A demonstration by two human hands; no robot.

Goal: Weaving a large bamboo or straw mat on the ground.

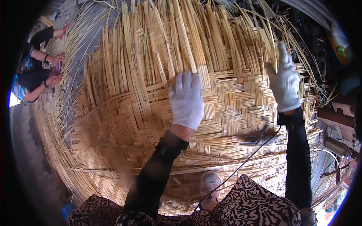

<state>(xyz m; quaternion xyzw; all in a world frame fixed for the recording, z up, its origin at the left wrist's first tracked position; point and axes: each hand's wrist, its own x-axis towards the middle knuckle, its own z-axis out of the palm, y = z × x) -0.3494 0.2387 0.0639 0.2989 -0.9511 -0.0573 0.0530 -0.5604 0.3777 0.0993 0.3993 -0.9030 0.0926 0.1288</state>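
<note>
A large mat of flat straw-coloured reed strips (241, 90) fills the middle, woven in a stepped pattern nearer me, with long loose strips (151, 41) running away at the far side. My left hand (186, 101), in a white knit glove, lies palm down where the loose strips meet the weave, its fingers stretched out. To the right, my right hand (287, 84), also gloved, is over the mat's right part. Its fingers point away and its thumb stands apart, close to an upright strip (272, 41). Nothing shows gripped in either hand.
A thin black cable (241, 165) crosses the mat from my right wrist. A dark grey object (256, 136), too unclear to name, lies on the weave. My foot (210, 184) rests on the mat. At far left another person's hands (55, 59) work at the reed ends.
</note>
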